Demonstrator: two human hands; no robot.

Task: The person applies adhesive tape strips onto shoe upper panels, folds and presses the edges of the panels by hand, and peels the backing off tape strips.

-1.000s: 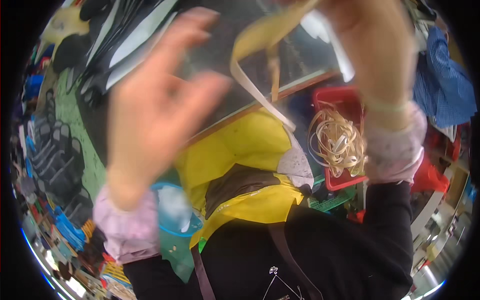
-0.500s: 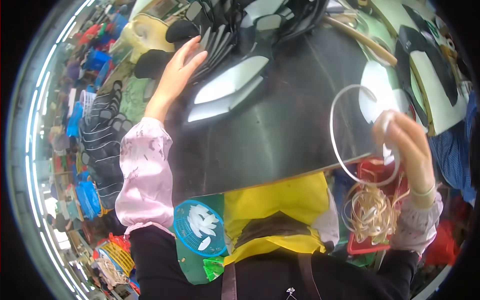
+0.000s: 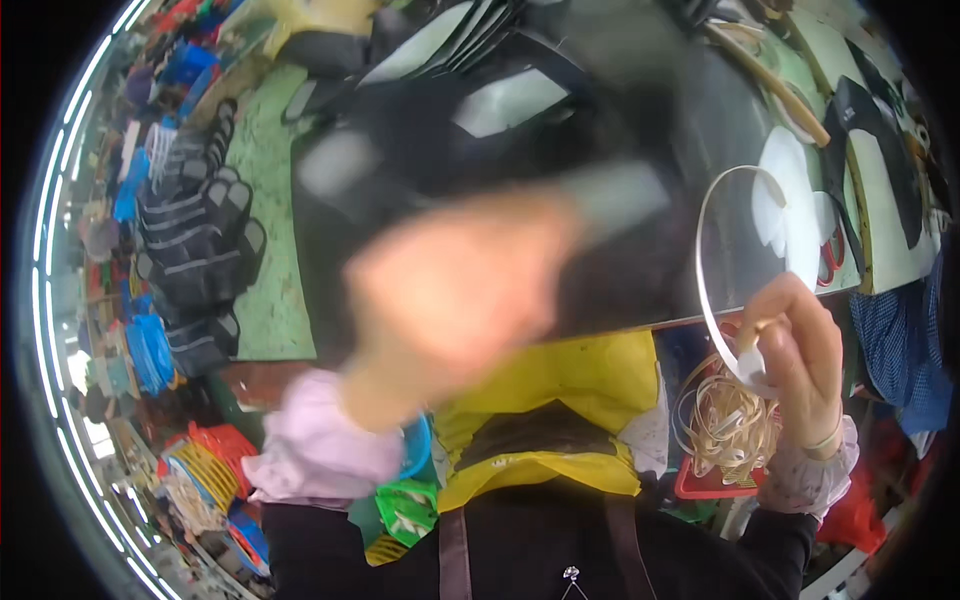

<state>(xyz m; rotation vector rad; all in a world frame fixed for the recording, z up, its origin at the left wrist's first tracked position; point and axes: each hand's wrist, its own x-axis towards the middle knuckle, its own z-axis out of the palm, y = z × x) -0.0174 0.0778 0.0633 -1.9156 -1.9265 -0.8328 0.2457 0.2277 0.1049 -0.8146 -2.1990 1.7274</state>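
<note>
My left hand [image 3: 465, 275], smeared by motion, is over the near middle of the table; its fingers cannot be made out. Dark flat pieces with pale patches lie beyond and around it, also blurred, and whether the hand holds one is unclear. A stack of black pieces with pale faces [image 3: 430, 45] sits at the far side. On the right, my right hand [image 3: 800, 350] is closed on a thin white strip [image 3: 703, 260], which arcs up in a loop from the fingers. White flat cut pieces [image 3: 785, 200] lie on the table just beyond that hand.
Below my right hand, tangled pale strips [image 3: 735, 425] fill a red basket [image 3: 700, 487]. Red-handled scissors [image 3: 832, 255] rest at the right. Black pieces with grey tips [image 3: 195, 240] overlap along the green tabletop [image 3: 270, 310]. A wooden stick [image 3: 780, 90] lies far right.
My left hand has swept from the far-left stack toward me and rightward, blurring. My right hand has lowered slightly, still with the white strip. The two-piece pale stack mid-table is now largely hidden or moved.
</note>
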